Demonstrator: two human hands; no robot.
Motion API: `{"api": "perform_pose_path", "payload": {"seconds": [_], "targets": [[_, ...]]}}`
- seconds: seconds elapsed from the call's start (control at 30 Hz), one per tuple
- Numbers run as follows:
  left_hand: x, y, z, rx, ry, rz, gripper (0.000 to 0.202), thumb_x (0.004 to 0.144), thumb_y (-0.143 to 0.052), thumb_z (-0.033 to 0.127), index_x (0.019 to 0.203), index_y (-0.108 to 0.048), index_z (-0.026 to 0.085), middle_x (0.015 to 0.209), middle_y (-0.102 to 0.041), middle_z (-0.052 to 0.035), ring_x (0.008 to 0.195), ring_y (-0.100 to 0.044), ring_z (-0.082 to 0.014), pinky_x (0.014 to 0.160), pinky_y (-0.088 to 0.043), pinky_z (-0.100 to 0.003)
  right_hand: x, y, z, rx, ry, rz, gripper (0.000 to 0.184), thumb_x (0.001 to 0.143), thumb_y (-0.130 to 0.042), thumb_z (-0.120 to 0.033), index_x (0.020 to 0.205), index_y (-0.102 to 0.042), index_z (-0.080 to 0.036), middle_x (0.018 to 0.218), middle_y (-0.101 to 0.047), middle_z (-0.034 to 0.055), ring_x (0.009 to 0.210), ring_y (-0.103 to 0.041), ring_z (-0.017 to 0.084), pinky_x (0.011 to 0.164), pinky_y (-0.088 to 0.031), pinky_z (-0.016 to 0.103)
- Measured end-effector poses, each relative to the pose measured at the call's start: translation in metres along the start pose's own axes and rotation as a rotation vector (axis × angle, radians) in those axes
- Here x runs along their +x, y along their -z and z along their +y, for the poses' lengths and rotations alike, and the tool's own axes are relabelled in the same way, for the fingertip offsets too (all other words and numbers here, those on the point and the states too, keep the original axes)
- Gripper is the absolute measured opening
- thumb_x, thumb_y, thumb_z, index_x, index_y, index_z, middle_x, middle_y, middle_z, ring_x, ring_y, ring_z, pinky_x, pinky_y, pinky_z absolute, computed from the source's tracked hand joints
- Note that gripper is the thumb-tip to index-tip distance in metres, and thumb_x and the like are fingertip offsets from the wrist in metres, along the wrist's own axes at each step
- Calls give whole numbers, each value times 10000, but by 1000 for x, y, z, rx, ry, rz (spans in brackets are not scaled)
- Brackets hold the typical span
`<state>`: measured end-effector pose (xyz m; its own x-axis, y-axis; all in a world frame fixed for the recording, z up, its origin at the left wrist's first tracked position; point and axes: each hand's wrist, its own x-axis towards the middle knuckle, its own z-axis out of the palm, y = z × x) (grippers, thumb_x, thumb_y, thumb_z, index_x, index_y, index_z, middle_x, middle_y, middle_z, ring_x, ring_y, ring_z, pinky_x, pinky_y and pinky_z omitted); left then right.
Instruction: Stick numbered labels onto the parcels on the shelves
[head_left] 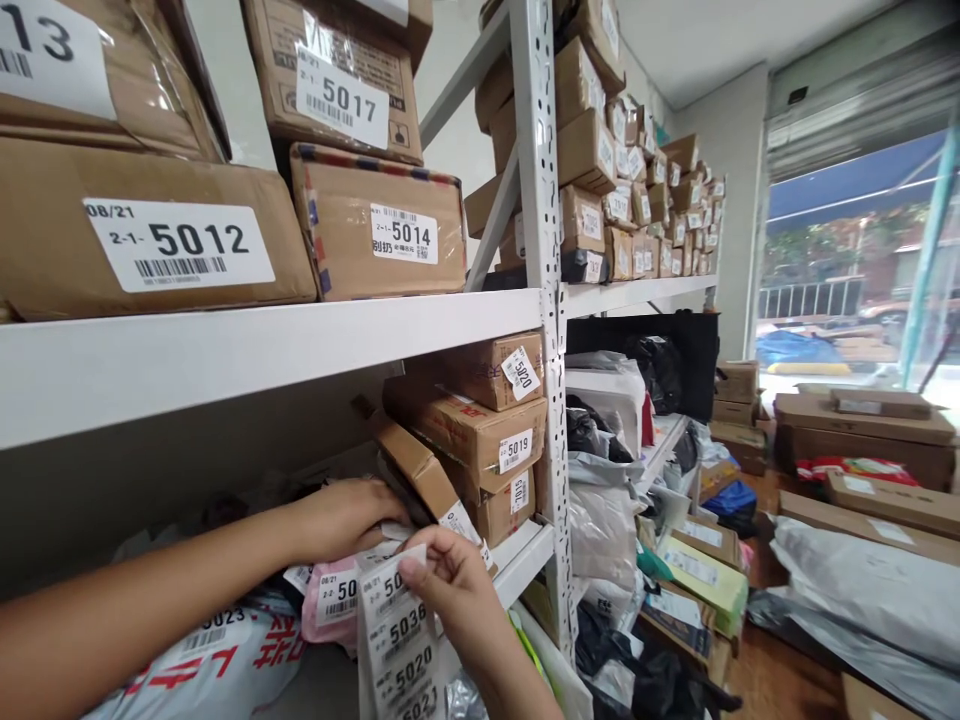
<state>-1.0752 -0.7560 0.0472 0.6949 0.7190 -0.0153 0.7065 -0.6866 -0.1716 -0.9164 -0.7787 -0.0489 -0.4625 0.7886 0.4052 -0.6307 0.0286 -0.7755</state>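
Observation:
My right hand [446,570] pinches a strip of printed number labels [405,645], which hangs down in front of the lower shelf; 5020 and 5021 can be read on it. Just behind, my left hand [349,520] reaches among the parcels, its fingertips partly hidden near the strip's top and a tilted cardboard box [424,465]. What the left fingers hold, if anything, is not visible. Under the hands sits a pink parcel [319,610] with a label. A white bag with red print [217,660] lies below my left forearm.
Stacked boxes labelled 5020 [484,372] and 5019 [480,430] stand beside the white shelf post [544,200]. Above, the shelf edge [262,350] carries box 5012 [45,235] and box 5014 [337,220]. Parcels cover the floor at right, including a grey-white bag [847,580].

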Motion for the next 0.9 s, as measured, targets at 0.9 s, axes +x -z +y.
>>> {"api": "perform_pose_path", "payload": {"seconds": [0.9], "targets": [[5, 1, -6, -467, 107, -59, 374, 900, -371, 431, 998, -634, 184, 833, -678, -17, 758, -595, -146, 662, -419, -205, 20, -3, 47, 142, 83, 698, 471, 421, -794, -546, 612, -634, -147, 520, -649, 34, 556, -609, 196, 554, -486, 294]]}}
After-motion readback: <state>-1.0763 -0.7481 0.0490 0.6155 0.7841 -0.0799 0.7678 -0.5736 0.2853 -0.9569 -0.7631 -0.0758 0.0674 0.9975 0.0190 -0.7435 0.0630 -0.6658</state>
